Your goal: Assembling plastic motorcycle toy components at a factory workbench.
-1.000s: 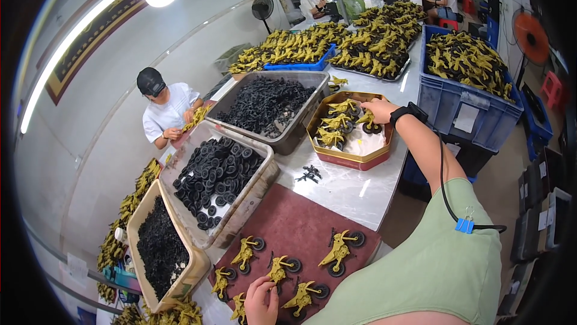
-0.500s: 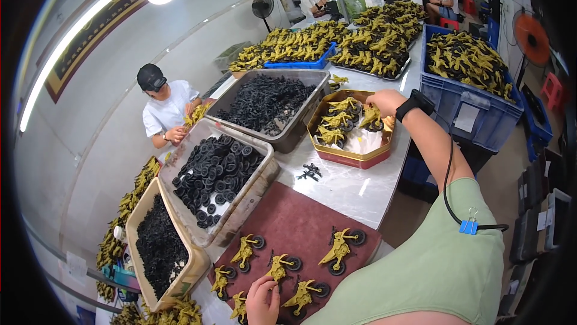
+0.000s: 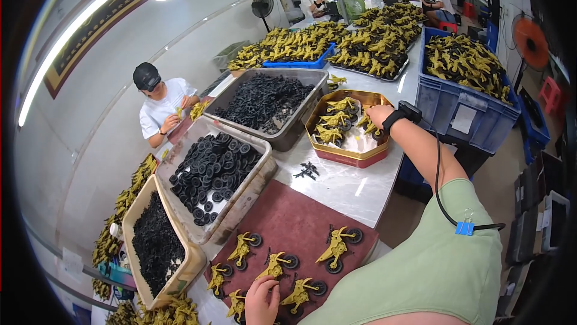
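Observation:
My right hand (image 3: pixel 380 116) reaches into the right side of an octagonal gold-and-red tin (image 3: pixel 354 155), fingers closed on a yellow toy motorcycle (image 3: pixel 366 125) with black wheels. The hand partly hides it. More of these motorcycles (image 3: pixel 332 122) lie in the tin's left half over white lining. At the front of the dark red mat (image 3: pixel 258 211), my left hand (image 3: pixel 262 302) rests with curled fingers just below a toy motorcycle (image 3: pixel 277 263); whether they pinch anything is hidden. Several others, such as one toy motorcycle (image 3: pixel 336 247), lie spread on the mat.
Left of the mat stand a bin of black wheels (image 3: pixel 210 168), a bin of small black parts (image 3: pixel 157 247) and a grey bin of black parts (image 3: pixel 264 102). Loose black pieces (image 3: pixel 307 170) lie near the tin. A blue crate (image 3: pixel 469 120) stands right. A co-worker (image 3: pixel 161 102) sits across.
My right hand has lowered the motorcycle slightly and shifted a little left within the tin. My left hand has stayed in place. The co-worker's hands have moved apart slightly.

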A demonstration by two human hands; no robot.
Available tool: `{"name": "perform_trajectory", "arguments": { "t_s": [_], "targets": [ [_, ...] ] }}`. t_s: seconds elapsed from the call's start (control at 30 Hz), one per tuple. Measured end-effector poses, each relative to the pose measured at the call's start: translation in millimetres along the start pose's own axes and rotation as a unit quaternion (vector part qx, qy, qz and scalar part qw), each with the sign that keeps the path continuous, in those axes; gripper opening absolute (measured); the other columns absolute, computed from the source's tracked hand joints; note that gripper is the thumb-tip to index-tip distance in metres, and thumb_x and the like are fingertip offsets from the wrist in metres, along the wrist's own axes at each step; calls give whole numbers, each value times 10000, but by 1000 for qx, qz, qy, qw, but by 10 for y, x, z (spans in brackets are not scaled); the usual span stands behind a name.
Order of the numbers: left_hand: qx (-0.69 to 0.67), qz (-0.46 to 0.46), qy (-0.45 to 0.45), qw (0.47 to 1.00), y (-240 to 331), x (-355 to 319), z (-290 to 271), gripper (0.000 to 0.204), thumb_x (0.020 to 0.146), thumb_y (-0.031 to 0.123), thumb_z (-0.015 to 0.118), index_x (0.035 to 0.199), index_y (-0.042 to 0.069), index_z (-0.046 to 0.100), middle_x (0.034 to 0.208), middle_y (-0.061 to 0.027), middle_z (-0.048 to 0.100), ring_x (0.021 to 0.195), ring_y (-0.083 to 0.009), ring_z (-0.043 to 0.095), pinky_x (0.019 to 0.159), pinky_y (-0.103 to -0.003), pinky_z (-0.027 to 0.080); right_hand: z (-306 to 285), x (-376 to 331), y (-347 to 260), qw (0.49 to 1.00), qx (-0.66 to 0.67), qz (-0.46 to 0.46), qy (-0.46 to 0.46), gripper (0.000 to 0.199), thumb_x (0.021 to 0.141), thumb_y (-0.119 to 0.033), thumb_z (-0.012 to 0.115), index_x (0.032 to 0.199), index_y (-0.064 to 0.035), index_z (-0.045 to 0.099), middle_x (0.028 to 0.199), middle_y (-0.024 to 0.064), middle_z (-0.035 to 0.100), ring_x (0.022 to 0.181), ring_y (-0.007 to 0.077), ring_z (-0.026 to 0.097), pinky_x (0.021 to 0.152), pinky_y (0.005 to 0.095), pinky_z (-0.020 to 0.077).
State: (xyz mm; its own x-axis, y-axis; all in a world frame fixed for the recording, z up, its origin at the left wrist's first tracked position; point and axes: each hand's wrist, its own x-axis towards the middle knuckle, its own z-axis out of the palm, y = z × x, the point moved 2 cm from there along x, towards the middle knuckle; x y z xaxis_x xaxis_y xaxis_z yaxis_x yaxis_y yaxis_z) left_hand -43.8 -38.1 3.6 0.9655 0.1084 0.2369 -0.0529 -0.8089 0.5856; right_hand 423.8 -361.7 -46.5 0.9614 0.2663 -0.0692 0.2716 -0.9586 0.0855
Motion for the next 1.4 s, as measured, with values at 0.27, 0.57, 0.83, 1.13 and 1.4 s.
{"name": "perform_trajectory", "arguments": {
  "t_s": [0.27, 0.57, 0.83, 1.13, 1.4],
  "targets": [
    [22, -20, -29, 999, -6, -79, -44, 150, 865, 58, 593, 992, -19, 610, 1112, -183, 607, 1023, -340, 577, 871, -388, 457, 100, -15, -63, 996, -49, 10, 71, 526, 920, -128, 396, 1435, -206, 326, 1389, 254, 382, 1273, 450, 375, 1055, 510, 280],
    [80, -40, -17, 996, 10, 0, -94, 181, 782, 76, 669, 941, 12, 611, 987, -138, 623, 913, -327, 599, 784, -371, 479, -481, -1414, -1637, 796, 297, -504, -155, 524, 732, -131, 751, 1200, -50, 531, 1090, 129, 573, 1024, 282, 557, 896, 361, 448],
    [32, -31, -84, 995, 172, -35, 76, 248, 725, 105, 725, 925, 6, 616, 972, -121, 623, 834, -318, 611, 707, -362, 499, -172, -1951, -1729, 764, 95, -633, -84, 525, 625, -183, 785, 1100, -123, 570, 1084, 97, 527, 953, 308, 513, 836, 392, 461],
    [40, -15, -54, 998, 203, -34, 92, 211, 740, 84, 707, 915, 8, 615, 948, -115, 630, 810, -302, 621, 692, -360, 501, -910, -793, -562, 931, 164, -300, 127, 401, 654, 34, 688, 1028, -73, 592, 1066, 116, 533, 961, 311, 576, 813, 360, 484],
    [27, -6, -66, 997, 246, 42, 104, 222, 737, 92, 710, 921, 10, 615, 950, -117, 632, 838, -310, 616, 720, -364, 490, -287, -357, -552, 950, -9, -307, 47, 374, 744, 77, 544, 1044, -135, 617, 1086, 131, 523, 980, 332, 578, 799, 398, 489]
  ]
}}
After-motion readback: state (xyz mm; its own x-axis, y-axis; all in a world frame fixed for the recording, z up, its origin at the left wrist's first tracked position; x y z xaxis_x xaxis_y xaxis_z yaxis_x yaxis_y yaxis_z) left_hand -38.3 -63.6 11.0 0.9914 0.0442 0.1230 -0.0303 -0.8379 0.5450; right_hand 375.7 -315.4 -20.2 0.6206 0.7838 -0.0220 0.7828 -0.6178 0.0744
